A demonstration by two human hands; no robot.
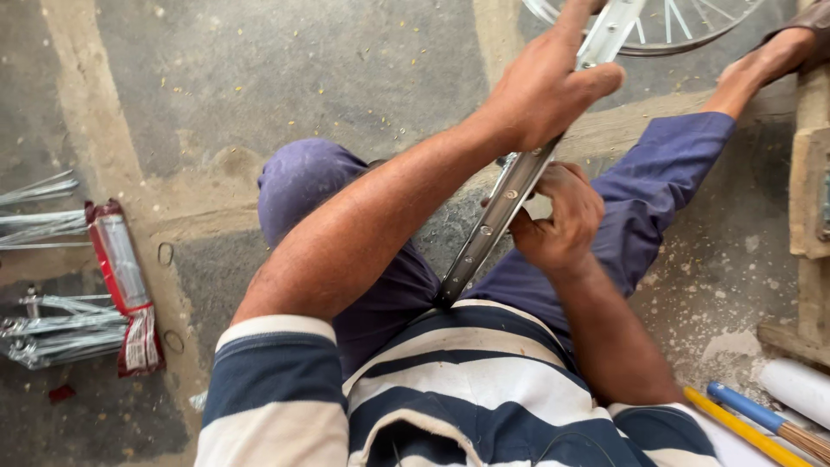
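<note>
I sit on a concrete floor with a silver bicycle wheel rim (493, 229) standing edge-on between my legs in blue trousers. My left hand (549, 82) grips the upper part of the rim, thumb hooked over its right side. Lower down, my right hand (558, 216) is closed against the rim's right side, fingers curled at the spoke holes; what they pinch is hidden. My bare foot (761, 65) stretches out at the upper right.
A spoked wheel (666, 26) lies at the top edge. Bundles of loose spokes (52, 333) and a red-and-clear packet of spokes (121, 277) lie on the floor at left. Wooden blocks (808, 195) stand at right; yellow and blue handles (743, 415) lie at lower right.
</note>
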